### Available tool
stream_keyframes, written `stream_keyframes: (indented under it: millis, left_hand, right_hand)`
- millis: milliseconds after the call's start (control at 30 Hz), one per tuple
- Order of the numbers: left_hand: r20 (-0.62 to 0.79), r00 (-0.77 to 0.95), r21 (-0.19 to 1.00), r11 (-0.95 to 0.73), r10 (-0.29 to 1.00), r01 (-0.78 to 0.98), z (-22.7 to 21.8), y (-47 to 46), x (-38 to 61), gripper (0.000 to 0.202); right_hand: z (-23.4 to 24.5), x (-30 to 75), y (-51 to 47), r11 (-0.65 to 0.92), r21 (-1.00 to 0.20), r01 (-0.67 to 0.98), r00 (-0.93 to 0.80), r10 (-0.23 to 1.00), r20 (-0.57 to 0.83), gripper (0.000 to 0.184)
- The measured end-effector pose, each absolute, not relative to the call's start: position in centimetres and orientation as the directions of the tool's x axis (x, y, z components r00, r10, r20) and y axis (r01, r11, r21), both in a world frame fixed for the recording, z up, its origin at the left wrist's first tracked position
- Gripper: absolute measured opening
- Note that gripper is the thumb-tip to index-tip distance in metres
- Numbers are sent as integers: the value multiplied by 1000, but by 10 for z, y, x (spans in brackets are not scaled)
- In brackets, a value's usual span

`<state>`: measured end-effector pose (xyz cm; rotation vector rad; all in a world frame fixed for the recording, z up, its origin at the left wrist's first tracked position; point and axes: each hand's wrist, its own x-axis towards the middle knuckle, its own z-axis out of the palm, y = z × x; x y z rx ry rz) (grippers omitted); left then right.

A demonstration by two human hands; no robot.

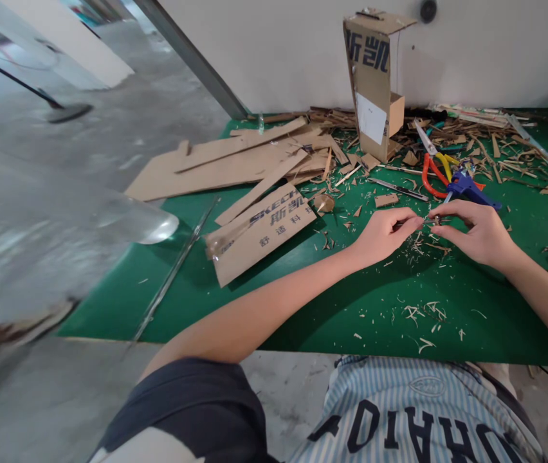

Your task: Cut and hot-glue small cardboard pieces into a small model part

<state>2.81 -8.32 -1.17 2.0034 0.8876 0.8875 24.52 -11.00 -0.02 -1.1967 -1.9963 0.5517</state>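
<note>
My left hand [390,236] and my right hand [479,231] meet over the green table [332,321], fingertips almost touching. Each is closed in a pinch. Between the fingertips is something small and thin, partly metallic-looking, mostly covered by the fingers; I cannot make out its kind. Pale thin shavings [419,245] lie just beneath the hands. Right behind my right hand rests a blue glue gun [469,188]. Scissors with orange handles [426,173] lie beside it, near a yellow handle [444,164]. A craft knife [398,188] lies beyond my left hand.
An upright cardboard structure [373,83] stands near the wall, among cardboard scraps [500,157]. Flat cardboard strips [226,164] and a printed cardboard piece [267,239] lie to the left. A long clear strip [172,273] crosses the table's left side.
</note>
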Motion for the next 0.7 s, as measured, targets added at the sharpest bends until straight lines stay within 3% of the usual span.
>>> stream_keyframes:
  millis: [500,700]
  left_hand:
    - [305,519,802,-509,799,312,-17,-82,29,35]
    - [331,531,808,-525,780,268,-15,-84,28,30]
  right_hand:
    - [-9,249,-106,445,-795,413,-348,883,314,27]
    - [-7,250,-107,414,-847,334,-368,884,287,39]
